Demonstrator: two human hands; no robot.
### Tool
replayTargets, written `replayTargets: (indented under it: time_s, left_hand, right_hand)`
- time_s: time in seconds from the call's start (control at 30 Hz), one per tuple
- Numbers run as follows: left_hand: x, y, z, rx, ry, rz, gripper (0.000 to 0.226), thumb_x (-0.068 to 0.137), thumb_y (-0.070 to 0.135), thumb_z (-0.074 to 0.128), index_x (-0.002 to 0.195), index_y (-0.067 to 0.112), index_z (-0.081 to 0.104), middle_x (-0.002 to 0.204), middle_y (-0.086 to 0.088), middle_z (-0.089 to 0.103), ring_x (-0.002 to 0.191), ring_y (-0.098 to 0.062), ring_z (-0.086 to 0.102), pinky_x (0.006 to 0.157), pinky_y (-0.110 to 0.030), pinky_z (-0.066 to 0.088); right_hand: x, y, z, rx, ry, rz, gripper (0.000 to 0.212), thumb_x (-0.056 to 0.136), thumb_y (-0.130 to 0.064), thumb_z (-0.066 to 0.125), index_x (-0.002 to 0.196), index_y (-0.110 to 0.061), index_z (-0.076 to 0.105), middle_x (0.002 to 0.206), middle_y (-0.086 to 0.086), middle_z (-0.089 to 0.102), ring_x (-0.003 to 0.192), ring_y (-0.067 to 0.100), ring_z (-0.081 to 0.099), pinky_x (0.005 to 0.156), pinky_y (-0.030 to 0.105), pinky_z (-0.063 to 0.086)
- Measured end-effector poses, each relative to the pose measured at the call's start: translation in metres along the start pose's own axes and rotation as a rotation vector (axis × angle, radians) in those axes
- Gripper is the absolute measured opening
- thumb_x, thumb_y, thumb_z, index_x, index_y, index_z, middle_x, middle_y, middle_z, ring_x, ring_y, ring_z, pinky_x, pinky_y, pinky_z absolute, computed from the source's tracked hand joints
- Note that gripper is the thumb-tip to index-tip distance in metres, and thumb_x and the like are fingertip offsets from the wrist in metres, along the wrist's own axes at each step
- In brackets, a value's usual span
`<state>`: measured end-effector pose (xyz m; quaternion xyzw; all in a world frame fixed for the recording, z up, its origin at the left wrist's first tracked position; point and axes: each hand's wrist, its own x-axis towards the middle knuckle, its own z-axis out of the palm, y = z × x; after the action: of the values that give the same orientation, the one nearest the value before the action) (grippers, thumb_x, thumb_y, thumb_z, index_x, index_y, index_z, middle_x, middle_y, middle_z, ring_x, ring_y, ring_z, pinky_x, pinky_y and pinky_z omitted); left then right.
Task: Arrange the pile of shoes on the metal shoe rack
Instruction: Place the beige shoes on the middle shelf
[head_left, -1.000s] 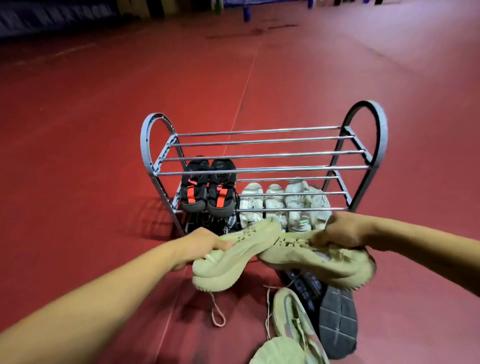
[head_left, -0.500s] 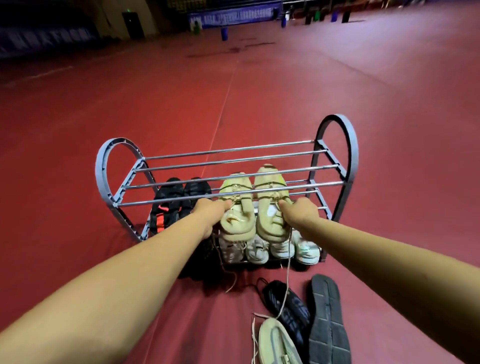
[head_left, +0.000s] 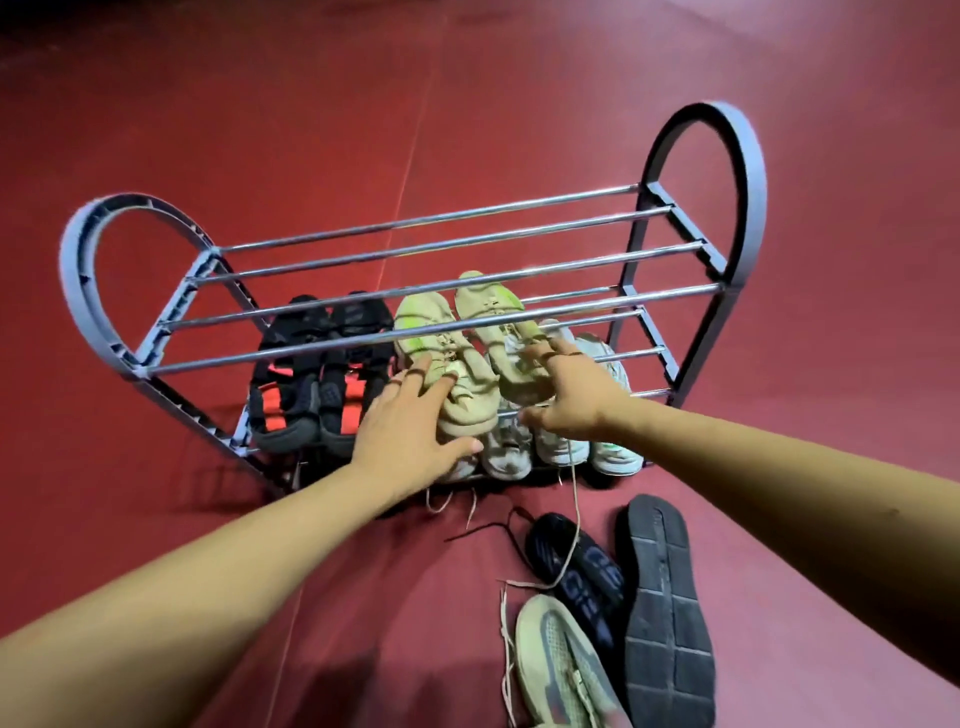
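1. Metal shoe rack (head_left: 698, 249): stands on the red floor (head_left: 260, 130), with chrome bars spanning two grey looped end frames; the top tier carries nothing.
2. Beige sneakers (head_left: 467, 358): a pair lying side by side on the middle tier, toes pointing away, partly crossed by the front bar of the top tier.
3. Left hand (head_left: 410, 421): grip spread, fingers straight and resting on the heel of the left beige sneaker.
4. Right hand (head_left: 569, 389): grip likewise spread, fingertips touching the right beige sneaker; whether any finger hooks its collar cannot be told.
5. Black-and-red shoes (head_left: 317, 379): a pair on the middle tier, just beside the beige pair on its left.
6. White sneakers (head_left: 561, 447): a row on the bottom tier, heels toward the camera, largely hidden beneath the beige pair and both hands.
7. Pile of shoes (head_left: 618, 613) on the floor in front of the rack: a dark shoe on its side, another turned sole-up (head_left: 665, 613), and a pale grey-green sneaker (head_left: 561, 670) near the lower edge.
8. Loose laces (head_left: 574, 525): one pale lace hangs from the rack area down across the dark shoes.
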<state>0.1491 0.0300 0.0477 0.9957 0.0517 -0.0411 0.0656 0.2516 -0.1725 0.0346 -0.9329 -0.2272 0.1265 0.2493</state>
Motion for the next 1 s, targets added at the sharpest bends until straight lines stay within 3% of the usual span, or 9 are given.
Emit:
replayTargets:
  time_s: [0.13, 0.33, 0.4, 0.53, 0.6, 0.73, 0.8, 0.9, 1.0]
  left_hand:
    - [0.013, 0.007, 0.009, -0.07, 0.007, -0.021, 0.079, 0.09, 0.053, 0.062, 0.155, 0.021, 0.03, 0.168, -0.001, 0.01, 0.148, -0.031, 0.028, 0.113, -0.044, 0.038]
    - [0.011, -0.01, 0.022, 0.026, 0.157, -0.019, 0.068, 0.096, 0.022, 0.059, 0.156, 0.013, 0.028, 0.167, -0.005, 0.015, 0.153, -0.026, 0.015, 0.123, -0.036, 0.021]
    - [0.011, -0.015, 0.021, 0.034, 0.184, -0.031, 0.07, 0.094, 0.016, 0.06, 0.156, 0.013, 0.027, 0.167, -0.005, 0.016, 0.153, -0.026, 0.015, 0.123, -0.035, 0.021]
    - [0.009, -0.017, 0.02, 0.083, 0.155, -0.032, 0.069, 0.095, 0.032, 0.057, 0.155, 0.015, 0.029, 0.167, -0.006, 0.016, 0.152, -0.027, 0.017, 0.122, -0.04, 0.023]
    - [0.011, -0.016, 0.018, 0.112, 0.125, -0.022, 0.067, 0.093, 0.041, 0.059, 0.151, 0.018, 0.035, 0.166, -0.008, 0.018, 0.152, -0.03, 0.018, 0.121, -0.043, 0.025]
    - [0.022, -0.016, 0.012, 0.144, 0.135, -0.008, 0.049, 0.091, 0.035, 0.065, 0.134, 0.016, 0.053, 0.155, -0.01, 0.039, 0.144, -0.032, 0.03, 0.113, -0.043, 0.037]
    - [0.024, -0.015, 0.015, 0.166, 0.143, 0.001, 0.048, 0.089, 0.035, 0.066, 0.132, 0.015, 0.055, 0.15, -0.009, 0.045, 0.14, -0.033, 0.035, 0.109, -0.044, 0.041]
    - [0.025, -0.016, 0.02, 0.263, 0.091, 0.04, 0.052, 0.094, 0.036, 0.059, 0.139, 0.011, 0.048, 0.158, -0.013, 0.033, 0.145, -0.037, 0.027, 0.111, -0.048, 0.036]
    - [0.017, -0.014, 0.026, 0.246, 0.136, 0.008, 0.058, 0.093, 0.033, 0.057, 0.145, 0.013, 0.041, 0.163, -0.013, 0.025, 0.15, -0.035, 0.019, 0.119, -0.051, 0.022]
  right_hand:
    - [0.004, -0.012, 0.003, 0.031, 0.168, 0.049, 0.042, 0.076, -0.041, 0.075, 0.113, -0.023, 0.064, 0.118, 0.006, 0.069, 0.102, 0.029, 0.068, 0.087, 0.034, 0.056]
    - [0.005, -0.026, 0.02, 0.048, 0.213, 0.054, 0.031, 0.081, -0.035, 0.071, 0.107, -0.022, 0.061, 0.118, 0.008, 0.067, 0.102, 0.032, 0.066, 0.088, 0.035, 0.054]
    - [0.004, -0.028, 0.025, 0.034, 0.187, 0.045, 0.04, 0.082, -0.034, 0.069, 0.115, -0.018, 0.055, 0.119, 0.011, 0.064, 0.104, 0.034, 0.064, 0.087, 0.034, 0.051]
    - [0.008, -0.035, 0.037, 0.032, 0.08, 0.089, 0.089, 0.069, -0.042, 0.08, 0.137, -0.014, 0.029, 0.129, 0.014, 0.056, 0.107, 0.038, 0.064, 0.089, 0.044, 0.055]
    - [0.013, -0.038, 0.042, 0.063, 0.114, 0.121, 0.09, 0.07, -0.038, 0.081, 0.14, -0.018, 0.027, 0.124, 0.014, 0.061, 0.102, 0.038, 0.066, 0.086, 0.046, 0.057]
    - [0.016, -0.042, 0.043, 0.042, 0.141, 0.132, 0.076, 0.074, -0.037, 0.077, 0.134, -0.021, 0.033, 0.108, 0.011, 0.068, 0.096, 0.036, 0.067, 0.083, 0.044, 0.058]
    - [0.014, -0.04, 0.04, 0.005, 0.028, 0.135, 0.083, 0.075, -0.035, 0.076, 0.14, -0.019, 0.026, 0.12, 0.015, 0.063, 0.106, 0.037, 0.065, 0.09, 0.044, 0.055]
    - [0.011, -0.038, 0.03, -0.048, -0.176, 0.14, 0.111, 0.072, -0.035, 0.08, 0.154, -0.017, 0.008, 0.149, 0.018, 0.039, 0.132, 0.037, 0.048, 0.111, 0.04, 0.041]
    - [0.01, -0.04, 0.024, -0.136, -0.172, 0.122, 0.104, 0.074, -0.038, 0.076, 0.154, -0.018, 0.013, 0.15, 0.017, 0.039, 0.136, 0.037, 0.042, 0.113, 0.04, 0.039]
